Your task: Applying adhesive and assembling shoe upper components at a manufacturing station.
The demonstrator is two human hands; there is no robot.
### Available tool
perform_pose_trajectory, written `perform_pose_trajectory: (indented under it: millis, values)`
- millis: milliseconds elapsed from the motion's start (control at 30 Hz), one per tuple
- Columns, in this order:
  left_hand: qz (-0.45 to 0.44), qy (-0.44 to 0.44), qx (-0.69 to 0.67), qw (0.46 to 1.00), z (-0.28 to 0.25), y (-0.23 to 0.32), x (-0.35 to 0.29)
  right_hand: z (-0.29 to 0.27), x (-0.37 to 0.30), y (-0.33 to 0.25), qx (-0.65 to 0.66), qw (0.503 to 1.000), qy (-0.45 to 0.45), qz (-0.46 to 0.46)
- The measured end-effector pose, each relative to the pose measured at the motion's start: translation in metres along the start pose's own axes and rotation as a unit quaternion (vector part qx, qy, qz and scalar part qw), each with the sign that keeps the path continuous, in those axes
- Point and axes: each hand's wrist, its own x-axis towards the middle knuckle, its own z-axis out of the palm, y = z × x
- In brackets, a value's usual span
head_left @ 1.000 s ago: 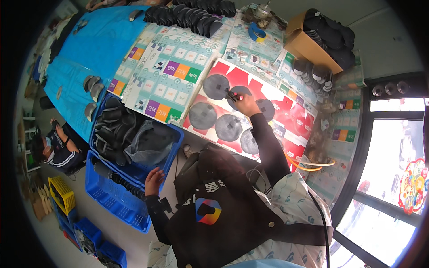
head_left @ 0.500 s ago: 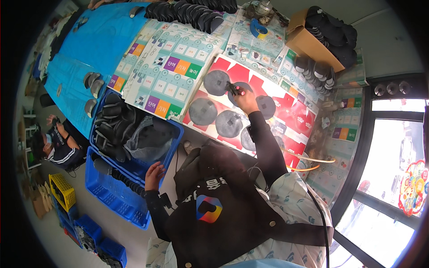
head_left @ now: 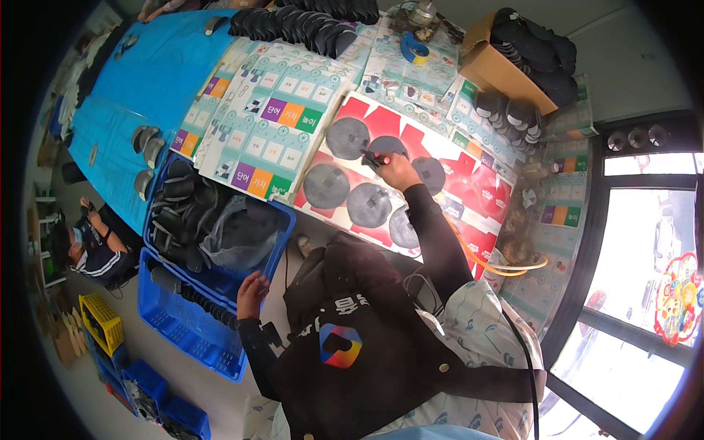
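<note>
Red and white show on the printed board (head_left: 378, 117) just right of upper centre, where grey discs (head_left: 326, 185) are laid flat in two rows, apparently spaced so each can be reached separately. A small dark tool (head_left: 375, 158) is grasped in the right hand (head_left: 398, 171), its end pointed toward the upper-left discs, presumably for aim; its exact kind cannot be told. At lower left of centre, the left hand (head_left: 253, 287) is held relaxed, fingers loosely bent and nothing seen in its grasp, beside a blue crate (head_left: 287, 229), perhaps so the board is left unobstructed. Dark curved pieces (head_left: 176, 213) and a clear plastic bag (head_left: 233, 242) are gathered in that crate, seemingly for containment. Toward the upper right, more dark pieces are held upright in a cardboard box (head_left: 480, 70).
</note>
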Motion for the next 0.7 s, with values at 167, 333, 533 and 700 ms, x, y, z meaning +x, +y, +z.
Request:
perform_pose_trajectory:
  millis: [167,333,533,700]
  values:
    - [-0.006,0.000,0.005,1.000,0.000,0.001,0.017,-0.021,0.004,0.027,-0.074,0.993,0.094,0.004]
    - [0.028,-0.205,-0.061,0.977,-0.004,-0.004,0.054,-0.053,-0.015,0.028,-0.054,0.994,-0.092,0.017]
    - [-0.099,-0.015,0.046,0.994,-0.010,-0.015,0.044,-0.024,-0.029,0.042,0.031,0.989,0.132,0.058]
    - [-0.092,-0.082,0.091,0.988,0.059,0.000,0.079,-0.065,-0.080,0.057,0.060,0.987,0.098,0.115]
